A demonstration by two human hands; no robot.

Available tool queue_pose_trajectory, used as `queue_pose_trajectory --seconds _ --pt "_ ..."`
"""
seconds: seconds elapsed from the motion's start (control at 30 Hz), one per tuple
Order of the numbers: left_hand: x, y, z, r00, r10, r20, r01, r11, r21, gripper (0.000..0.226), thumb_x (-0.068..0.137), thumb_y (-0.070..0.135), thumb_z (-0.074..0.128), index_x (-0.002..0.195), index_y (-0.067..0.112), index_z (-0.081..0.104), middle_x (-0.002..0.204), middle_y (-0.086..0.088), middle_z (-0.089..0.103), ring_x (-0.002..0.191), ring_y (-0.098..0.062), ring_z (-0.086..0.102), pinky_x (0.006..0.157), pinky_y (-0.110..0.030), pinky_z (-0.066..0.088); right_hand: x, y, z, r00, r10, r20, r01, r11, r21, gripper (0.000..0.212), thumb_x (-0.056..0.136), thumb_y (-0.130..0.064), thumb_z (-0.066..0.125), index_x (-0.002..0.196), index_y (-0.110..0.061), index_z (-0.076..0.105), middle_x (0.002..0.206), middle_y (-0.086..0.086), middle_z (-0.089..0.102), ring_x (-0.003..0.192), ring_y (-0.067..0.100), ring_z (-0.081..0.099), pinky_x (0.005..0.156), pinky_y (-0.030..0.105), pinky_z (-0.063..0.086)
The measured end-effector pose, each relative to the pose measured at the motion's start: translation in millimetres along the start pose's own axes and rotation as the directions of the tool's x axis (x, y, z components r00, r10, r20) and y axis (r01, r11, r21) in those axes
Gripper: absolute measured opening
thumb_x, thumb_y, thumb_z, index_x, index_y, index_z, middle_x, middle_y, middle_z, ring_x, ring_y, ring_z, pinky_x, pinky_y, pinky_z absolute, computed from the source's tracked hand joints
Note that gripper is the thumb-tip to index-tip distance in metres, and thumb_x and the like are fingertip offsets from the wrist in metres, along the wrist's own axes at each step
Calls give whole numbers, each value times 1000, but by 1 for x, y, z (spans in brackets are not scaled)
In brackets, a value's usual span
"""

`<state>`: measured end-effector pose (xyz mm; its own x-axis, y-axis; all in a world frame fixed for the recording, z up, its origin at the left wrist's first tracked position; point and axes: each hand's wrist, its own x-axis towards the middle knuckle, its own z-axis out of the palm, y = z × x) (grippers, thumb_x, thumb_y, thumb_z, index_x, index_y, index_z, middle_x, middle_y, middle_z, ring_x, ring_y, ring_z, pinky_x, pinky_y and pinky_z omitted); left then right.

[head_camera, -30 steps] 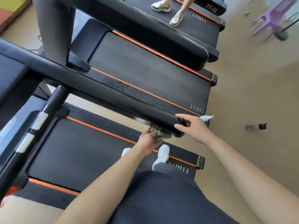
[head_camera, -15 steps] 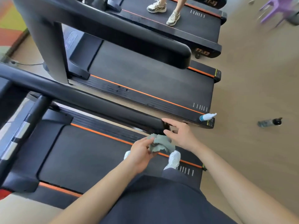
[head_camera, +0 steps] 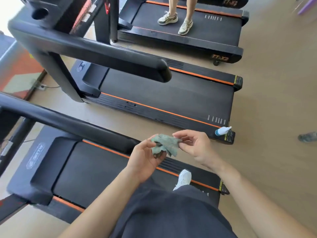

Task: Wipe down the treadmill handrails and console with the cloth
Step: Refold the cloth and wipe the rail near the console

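A black treadmill [head_camera: 89, 169] with orange stripes lies under the person, and a second treadmill [head_camera: 171, 97] stands beside it on the tan floor [head_camera: 274, 100]. The near treadmill's handrail [head_camera: 68, 124] slants in from the left and ends just beside the hands. The left hand [head_camera: 145, 158] has its grip clamped on the bunched lower part of a green cloth [head_camera: 164, 145], and the right hand [head_camera: 197, 146] pinches the cloth's upper edge. The cloth hangs in the air between them, over the treadmill's side edge. A small white spray bottle [head_camera: 223, 131] lies on the second treadmill's rear corner.
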<state>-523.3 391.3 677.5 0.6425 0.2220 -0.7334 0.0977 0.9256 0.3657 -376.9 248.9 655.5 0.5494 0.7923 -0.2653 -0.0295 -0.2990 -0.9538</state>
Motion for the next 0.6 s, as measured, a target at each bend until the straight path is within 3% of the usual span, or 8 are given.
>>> queue_pose_trajectory --seconds 0.13,0.23,0.3,0.33,0.47,0.6 --pt "26 -9 35 990 36 -138 -20 993 113 35 87 5 54 120 13 59 111 -13 64 84 -21 63 67 -29 57 22 -6 -41 999 -36 -19 34 994 -103 19 84 2 75 83 -17 78 78 -1 76 71 18 72 70 32 57" --pt "45 -8 58 928 252 -273 -104 881 461 63 79 22 67 139 20 52 129 -4 59 112 -19 59 92 -33 50 49 -22 -61 999 -23 -25 21 998 -58 12 87 -11 74 76 -13 71 63 11 70 49 32 62 50 38 49" --pt "54 -3 74 889 400 -221 -181 752 634 69 76 30 72 142 27 51 141 8 52 131 -11 48 110 -33 39 71 -32 -70 999 -8 -45 5 998 -67 20 88 -22 77 74 -10 68 62 10 68 48 18 56 49 29 44" --pt "60 1 81 881 446 -154 -236 699 676 65 75 35 74 137 29 56 141 9 55 132 -11 49 112 -34 39 83 -35 -74 999 -3 -35 0 996 -93 22 87 -24 78 74 -11 67 63 6 67 51 12 55 52 26 44" --pt "83 18 111 882 468 58 -368 606 705 51 72 29 81 120 23 63 113 0 73 106 -11 68 85 -21 53 129 -51 -90 997 33 64 -20 982 -186 21 85 -23 76 71 -10 66 62 1 61 57 9 50 59 27 43" --pt "118 50 126 846 522 110 -429 543 722 33 83 16 82 112 19 66 97 -5 75 88 -14 70 78 -26 54 172 -74 -106 977 93 190 -54 978 -200 18 89 -20 72 77 -7 70 68 5 65 63 9 55 63 24 46"
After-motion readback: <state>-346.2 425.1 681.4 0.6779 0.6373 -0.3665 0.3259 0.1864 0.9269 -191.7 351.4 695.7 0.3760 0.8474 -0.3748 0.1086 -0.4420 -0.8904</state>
